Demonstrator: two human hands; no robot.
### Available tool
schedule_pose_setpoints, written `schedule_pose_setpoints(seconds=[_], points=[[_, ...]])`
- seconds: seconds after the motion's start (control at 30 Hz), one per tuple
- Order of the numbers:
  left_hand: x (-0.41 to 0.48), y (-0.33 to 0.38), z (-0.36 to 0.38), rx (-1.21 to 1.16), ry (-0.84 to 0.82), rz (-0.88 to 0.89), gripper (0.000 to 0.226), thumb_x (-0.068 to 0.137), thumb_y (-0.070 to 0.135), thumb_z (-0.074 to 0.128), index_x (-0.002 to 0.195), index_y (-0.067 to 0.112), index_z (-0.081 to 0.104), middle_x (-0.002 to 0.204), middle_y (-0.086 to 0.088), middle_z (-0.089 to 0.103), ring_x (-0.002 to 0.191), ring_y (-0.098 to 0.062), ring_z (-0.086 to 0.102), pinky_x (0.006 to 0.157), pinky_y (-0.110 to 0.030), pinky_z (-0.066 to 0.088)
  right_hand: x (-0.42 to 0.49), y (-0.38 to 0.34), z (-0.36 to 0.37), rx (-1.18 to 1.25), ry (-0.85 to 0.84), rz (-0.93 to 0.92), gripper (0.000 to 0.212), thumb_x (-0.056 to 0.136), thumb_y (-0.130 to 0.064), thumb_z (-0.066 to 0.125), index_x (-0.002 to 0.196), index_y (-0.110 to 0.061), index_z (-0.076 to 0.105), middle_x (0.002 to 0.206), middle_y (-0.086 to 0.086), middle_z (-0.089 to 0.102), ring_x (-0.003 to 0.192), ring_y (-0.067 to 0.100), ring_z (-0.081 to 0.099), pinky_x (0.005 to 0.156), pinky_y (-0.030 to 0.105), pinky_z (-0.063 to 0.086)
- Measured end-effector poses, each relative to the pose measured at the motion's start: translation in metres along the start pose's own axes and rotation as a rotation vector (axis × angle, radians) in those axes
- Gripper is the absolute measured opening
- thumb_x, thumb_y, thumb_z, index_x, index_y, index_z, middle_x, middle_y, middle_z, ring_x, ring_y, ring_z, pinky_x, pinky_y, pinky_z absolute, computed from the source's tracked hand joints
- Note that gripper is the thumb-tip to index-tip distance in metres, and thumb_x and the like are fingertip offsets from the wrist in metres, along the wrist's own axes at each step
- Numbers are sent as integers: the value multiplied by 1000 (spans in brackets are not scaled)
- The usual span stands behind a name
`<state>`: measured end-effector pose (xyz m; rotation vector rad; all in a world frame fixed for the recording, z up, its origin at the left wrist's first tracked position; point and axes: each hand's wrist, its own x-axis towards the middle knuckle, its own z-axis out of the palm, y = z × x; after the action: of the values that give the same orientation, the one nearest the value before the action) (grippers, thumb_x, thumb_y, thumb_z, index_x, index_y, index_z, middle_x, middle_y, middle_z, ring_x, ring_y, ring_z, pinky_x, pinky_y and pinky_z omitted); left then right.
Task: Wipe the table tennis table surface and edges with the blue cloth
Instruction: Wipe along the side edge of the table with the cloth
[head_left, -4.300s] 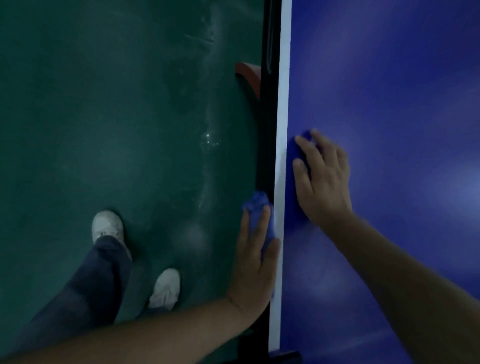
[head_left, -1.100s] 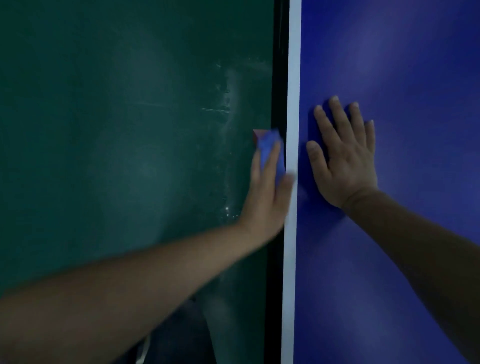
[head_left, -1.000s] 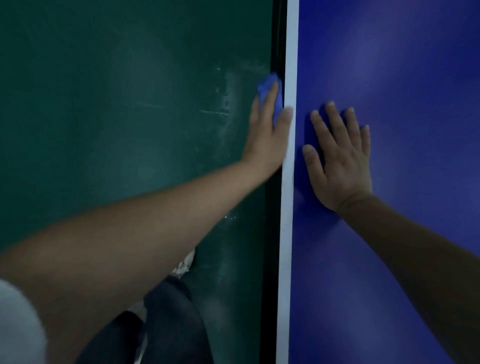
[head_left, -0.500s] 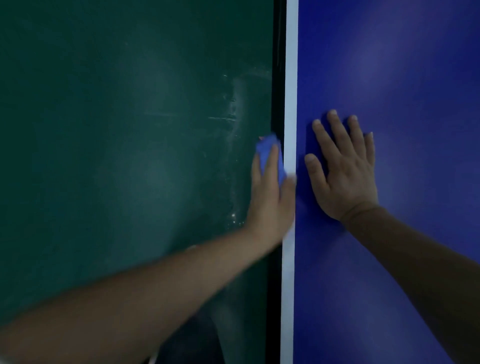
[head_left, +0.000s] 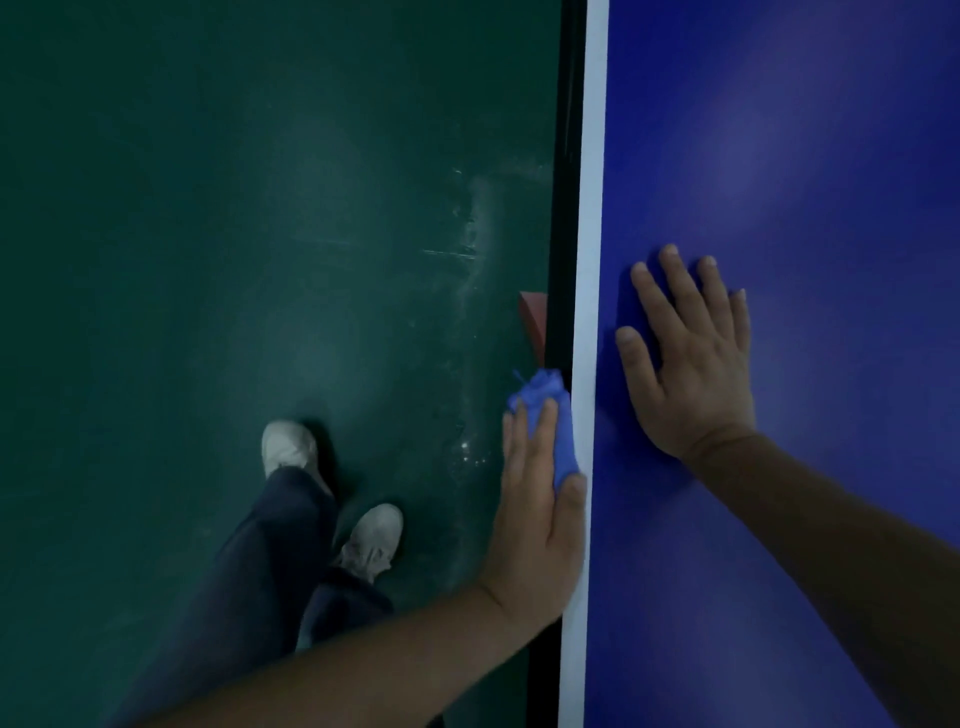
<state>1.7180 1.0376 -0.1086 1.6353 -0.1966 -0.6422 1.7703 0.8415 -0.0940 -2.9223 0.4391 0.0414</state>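
Observation:
The blue table tennis table (head_left: 805, 156) fills the right half of the head view, with a white line (head_left: 592, 208) along its left side and a dark side edge (head_left: 563, 182) below it. My left hand (head_left: 537, 514) presses the bunched blue cloth (head_left: 550, 415) flat against that side edge, fingers pointing away from me. The cloth sticks out past my fingertips. My right hand (head_left: 685, 358) lies flat on the table top with its fingers spread, close to the white line, holding nothing.
A dark green floor (head_left: 234, 208) with pale scuff marks lies left of the table. My own legs in dark trousers (head_left: 260, 571) and white shoes (head_left: 291, 447) stand on it. A reddish piece (head_left: 534, 322) shows under the table edge.
My left hand has slid the cloth back toward me along the side edge after reaching far forward a second ago. My right hand stays flat on the top. My feet have come into view.

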Motion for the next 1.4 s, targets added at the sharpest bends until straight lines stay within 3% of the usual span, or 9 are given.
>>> schedule_pose_setpoints(seconds=[0.17,0.27,0.43,0.57,0.8,0.93,1.1,1.27,1.4], points=[[140,33,-11,213,120,-12,63,105,21,36,160,31,6,170,2,1,154,-23,-17,120,-43,-20,1,-1,-2,-19,-16,8,61,103,-50,24,159,-27,26,167,-2,17,155,27,6,124,54,4],[199,59,-13,16,129,-19,62,104,9,36,161,19,15,169,0,8,155,-14,2,127,-43,1,0,0,-3,-33,-18,7,60,103,-50,26,159,-27,25,168,-3,15,155,27,6,124,54,5],[112,34,-6,-1,124,81,61,105,11,40,161,14,14,169,2,9,156,-12,4,127,-35,9,0,1,-1,-29,-12,2,59,103,-50,26,158,-28,25,167,-3,16,155,27,6,123,56,7],[29,3,-2,-21,20,80,60,106,22,40,160,25,12,169,10,5,155,-8,4,125,-26,9,-1,0,-2,-14,-26,5,59,103,-49,28,158,-27,27,167,-4,16,155,26,6,123,55,6],[176,33,-16,50,15,102,63,103,30,33,161,16,11,170,-1,1,156,-14,-4,127,-46,7,6,-2,-6,-8,-12,19,58,100,-50,36,151,-21,40,162,1,31,152,29,19,121,55,18],[257,61,-26,44,65,71,61,104,21,37,161,16,14,170,-4,3,156,-16,1,126,-47,11,65,-8,-18,-2,-64,10,60,99,-53,35,149,-19,41,161,4,31,150,29,23,120,46,19],[207,43,-21,44,31,104,59,109,28,34,162,24,8,170,6,-2,155,-9,-6,127,-46,5,184,7,-29,-83,-75,70,61,102,-53,27,157,-26,27,169,4,6,154,32,2,123,48,8],[155,29,-23,19,-124,-30,60,99,58,23,148,64,-12,164,23,-18,150,5,-13,124,-30,4,221,10,-16,-88,-74,148,64,100,-60,12,160,-36,12,169,-5,3,155,27,-4,124,51,-3],[233,57,-31,8,-51,109,58,108,32,29,156,35,-2,169,6,-11,154,-8,-12,126,-29,0,219,13,-15,-74,-48,156,64,100,-59,14,160,-36,15,169,-5,6,155,26,-1,124,49,-3]])
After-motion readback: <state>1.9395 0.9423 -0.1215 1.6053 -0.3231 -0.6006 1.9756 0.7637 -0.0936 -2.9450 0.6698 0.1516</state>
